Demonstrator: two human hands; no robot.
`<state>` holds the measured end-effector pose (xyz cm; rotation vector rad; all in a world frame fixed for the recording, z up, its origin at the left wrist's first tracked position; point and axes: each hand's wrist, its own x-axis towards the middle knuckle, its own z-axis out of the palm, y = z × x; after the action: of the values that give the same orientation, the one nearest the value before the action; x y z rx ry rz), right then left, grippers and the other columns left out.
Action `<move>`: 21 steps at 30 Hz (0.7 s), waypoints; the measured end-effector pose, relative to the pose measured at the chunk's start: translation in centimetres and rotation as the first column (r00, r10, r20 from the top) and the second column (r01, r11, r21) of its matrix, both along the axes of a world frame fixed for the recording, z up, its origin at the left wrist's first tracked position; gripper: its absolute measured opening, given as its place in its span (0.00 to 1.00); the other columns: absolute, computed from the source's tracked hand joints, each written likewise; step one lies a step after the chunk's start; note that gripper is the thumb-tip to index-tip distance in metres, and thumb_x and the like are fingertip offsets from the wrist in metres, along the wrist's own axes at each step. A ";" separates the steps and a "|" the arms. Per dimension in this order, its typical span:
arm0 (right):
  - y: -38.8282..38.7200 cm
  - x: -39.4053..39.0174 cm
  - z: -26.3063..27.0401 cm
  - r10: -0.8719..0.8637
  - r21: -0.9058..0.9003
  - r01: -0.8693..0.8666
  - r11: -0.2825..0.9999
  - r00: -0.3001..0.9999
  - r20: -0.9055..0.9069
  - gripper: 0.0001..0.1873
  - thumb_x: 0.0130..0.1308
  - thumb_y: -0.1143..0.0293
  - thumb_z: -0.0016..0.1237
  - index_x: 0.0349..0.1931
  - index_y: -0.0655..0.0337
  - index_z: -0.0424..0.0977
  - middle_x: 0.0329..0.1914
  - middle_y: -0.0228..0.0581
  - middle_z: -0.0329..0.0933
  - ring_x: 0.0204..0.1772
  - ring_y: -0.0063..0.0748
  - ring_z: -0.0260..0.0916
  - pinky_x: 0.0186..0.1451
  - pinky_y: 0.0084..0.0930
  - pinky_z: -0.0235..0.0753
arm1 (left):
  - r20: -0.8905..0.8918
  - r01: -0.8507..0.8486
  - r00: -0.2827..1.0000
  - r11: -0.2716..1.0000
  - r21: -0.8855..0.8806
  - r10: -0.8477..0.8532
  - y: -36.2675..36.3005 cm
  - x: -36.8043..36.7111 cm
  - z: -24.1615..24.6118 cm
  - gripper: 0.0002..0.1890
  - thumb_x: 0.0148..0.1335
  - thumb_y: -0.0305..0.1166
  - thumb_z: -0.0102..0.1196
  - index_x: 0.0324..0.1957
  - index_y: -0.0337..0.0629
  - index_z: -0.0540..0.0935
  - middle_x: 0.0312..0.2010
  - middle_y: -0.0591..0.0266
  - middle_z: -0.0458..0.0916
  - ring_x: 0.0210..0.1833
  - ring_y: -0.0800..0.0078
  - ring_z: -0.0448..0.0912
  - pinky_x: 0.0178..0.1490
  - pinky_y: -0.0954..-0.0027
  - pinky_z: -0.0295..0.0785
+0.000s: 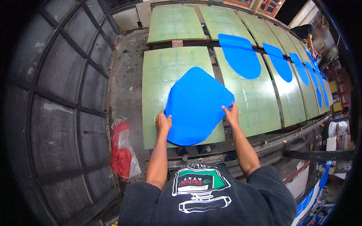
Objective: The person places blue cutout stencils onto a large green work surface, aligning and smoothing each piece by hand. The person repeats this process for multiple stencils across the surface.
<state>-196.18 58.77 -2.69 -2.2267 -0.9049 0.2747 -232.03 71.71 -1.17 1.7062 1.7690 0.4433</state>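
Note:
A blue fabric piece (198,104) with rounded corners is spread between my two hands, over the nearest pale green board (155,73). My left hand (163,122) grips its left edge, thumb on top. At the right edge, my right hand (232,113) pinches the fabric between thumb and fingers. Part of the fabric's lower edge hangs past the board's near edge. Another blue fabric piece (243,60) lies across the gap between two boards to the right, and a similar piece (280,63) lies beyond it.
Two rows of green boards run off to the right on a dark frame (265,144). A co-worker's arm (311,46) reaches to blue pieces at the far end. A dark panelled wall (56,107) stands left. A red and white plastic sack (123,149) lies on the floor.

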 end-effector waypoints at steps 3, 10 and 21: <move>-4.5 -5.4 -0.6 0.014 0.083 0.004 0.997 0.977 -0.214 0.32 0.56 0.56 0.66 0.54 0.72 0.74 0.42 0.49 0.80 0.45 0.39 0.78 0.52 0.35 0.76 | 0.541 -0.027 0.831 0.981 -0.192 0.128 0.2 -0.3 2.7 0.14 0.57 0.30 0.65 0.43 0.33 0.84 0.36 0.55 0.86 0.36 0.65 0.83 0.47 0.61 0.77; -7.2 -16.6 5.1 0.270 0.105 -0.255 0.961 0.946 -0.181 0.22 0.57 0.64 0.66 0.48 0.66 0.78 0.39 0.45 0.80 0.35 0.33 0.79 0.39 0.30 0.79 | 0.695 -0.128 0.663 0.958 -0.258 0.276 -3.1 -0.2 3.1 0.12 0.60 0.30 0.65 0.41 0.30 0.84 0.34 0.57 0.86 0.34 0.72 0.81 0.40 0.65 0.76; 0.1 -23.4 8.5 0.671 0.039 -0.670 0.741 0.742 -0.011 0.16 0.55 0.62 0.64 0.42 0.59 0.82 0.36 0.46 0.81 0.36 0.48 0.81 0.39 0.38 0.79 | 0.693 0.096 0.608 0.830 -0.549 0.388 -8.6 -0.7 4.5 0.28 0.67 0.63 0.48 0.43 0.47 0.79 0.31 0.70 0.76 0.31 0.78 0.72 0.31 0.73 0.66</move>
<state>-219.56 58.92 5.84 -1.7718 -1.6732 0.6097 -232.77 63.08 3.34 0.7352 1.1845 0.5840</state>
